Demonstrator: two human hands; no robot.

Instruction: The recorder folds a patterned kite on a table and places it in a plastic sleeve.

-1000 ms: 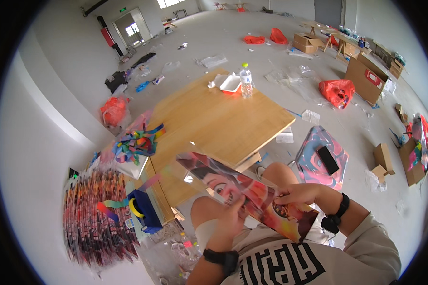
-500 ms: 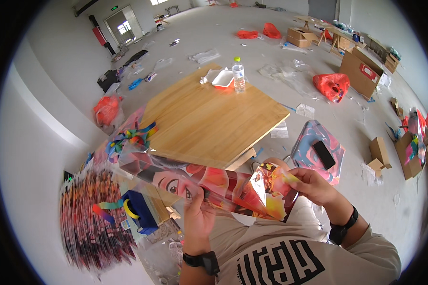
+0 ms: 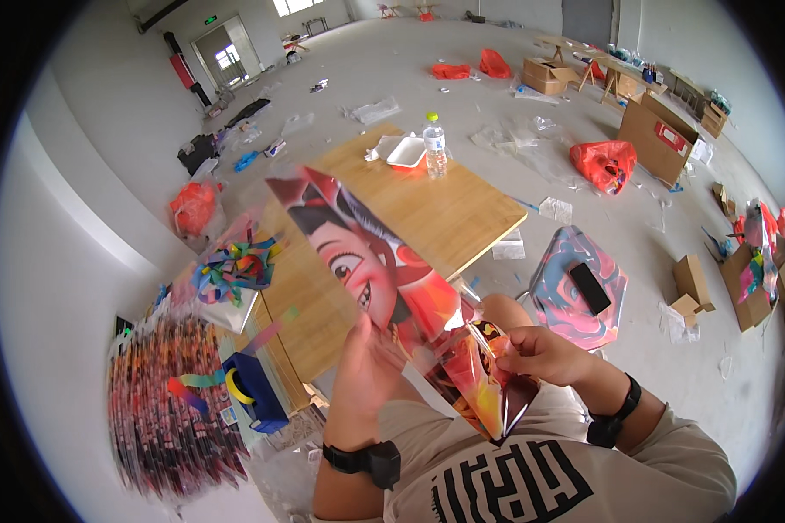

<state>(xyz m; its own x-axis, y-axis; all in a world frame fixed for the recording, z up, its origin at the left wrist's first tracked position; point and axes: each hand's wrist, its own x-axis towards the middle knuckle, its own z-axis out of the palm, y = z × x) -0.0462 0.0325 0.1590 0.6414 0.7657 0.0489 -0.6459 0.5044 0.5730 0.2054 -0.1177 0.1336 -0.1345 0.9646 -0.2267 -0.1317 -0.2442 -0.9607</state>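
A long folded sheet of shiny plastic film (image 3: 384, 261), printed with a big-eyed cartoon face in red, black and yellow, slants up over the near edge of the table. My left hand (image 3: 366, 366), a little blurred, grips its left edge with the thumb on top. Near the sheet's lower end, my right hand (image 3: 541, 356) pinches the film between thumb and fingers. That lower end comes to a point above my lap. The film's underside and some of my left fingers are hidden.
The wooden table (image 3: 471, 209) bears a water bottle (image 3: 434, 148) and a white-and-red food tray (image 3: 407, 152). Left lie rainbow ribbons (image 3: 235, 266), a stack of printed sheets (image 3: 170, 401) and a blue tape dispenser (image 3: 257, 392). A phone (image 3: 590, 288) rests on a patterned stool (image 3: 576, 327) at right.
The sheet has swung from lying nearly level to slanting steeply, its far end up and its near end down. My right hand has moved left and lower; my left hand still holds on.
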